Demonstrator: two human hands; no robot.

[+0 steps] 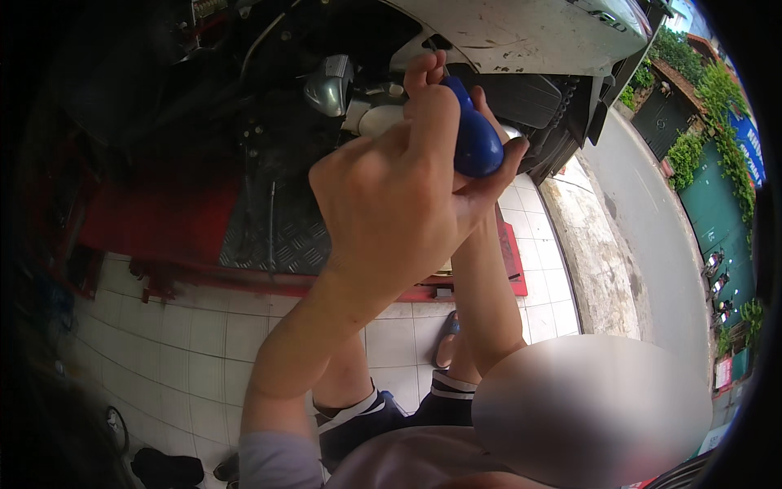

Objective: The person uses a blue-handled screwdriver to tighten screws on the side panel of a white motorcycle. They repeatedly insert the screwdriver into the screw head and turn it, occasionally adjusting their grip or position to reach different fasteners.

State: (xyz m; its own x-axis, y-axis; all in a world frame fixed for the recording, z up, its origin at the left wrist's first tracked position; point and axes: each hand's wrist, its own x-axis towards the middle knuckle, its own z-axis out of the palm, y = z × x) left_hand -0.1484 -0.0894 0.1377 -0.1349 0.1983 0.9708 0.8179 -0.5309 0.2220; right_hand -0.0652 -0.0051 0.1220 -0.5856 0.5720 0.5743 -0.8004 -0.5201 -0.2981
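Observation:
My left hand (pixel 395 191) is closed around the rounded blue handle of a screwdriver (pixel 479 145), its thumb along the handle's lower side. The handle points up toward the lower edge of a scuffed white body panel (pixel 529 37) on a motorbike. Most of the tool's shaft is hidden behind fingers. My right forearm (pixel 486 277) rises behind the left hand, which covers most of my right hand. A finger (pixel 481 102) shows just beyond the handle, probably from the right hand; what that hand holds is hidden.
The motorbike stands on a red lift platform (pixel 155 216) with a dark tread plate (pixel 297 240). A thin metal rod (pixel 272 224) is over the plate. A rounded metal part (pixel 330 91) sticks out left of my hands. White floor tiles (pixel 191 338) lie below; a road (pixel 652 204) runs at right.

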